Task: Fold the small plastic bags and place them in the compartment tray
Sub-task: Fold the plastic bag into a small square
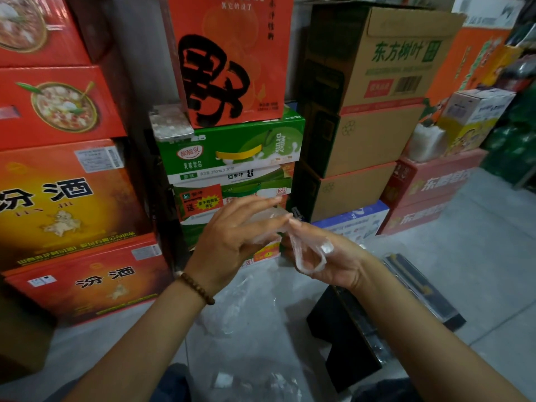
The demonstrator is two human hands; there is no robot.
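A small clear plastic bag hangs between both hands in the middle of the view. My left hand has its fingers stretched out flat against the bag's upper part. My right hand pinches the bag at its top and the bag's loop hangs over its palm. More clear plastic bags lie in a loose pile on the floor below the hands. The black compartment tray sits on the floor at the lower right, partly hidden behind my right forearm.
Stacked cartons wall in the space: red boxes at left, green milk-drink boxes straight ahead, brown cardboard boxes at right. A phone lies on the green box. Grey floor tiles show at right.
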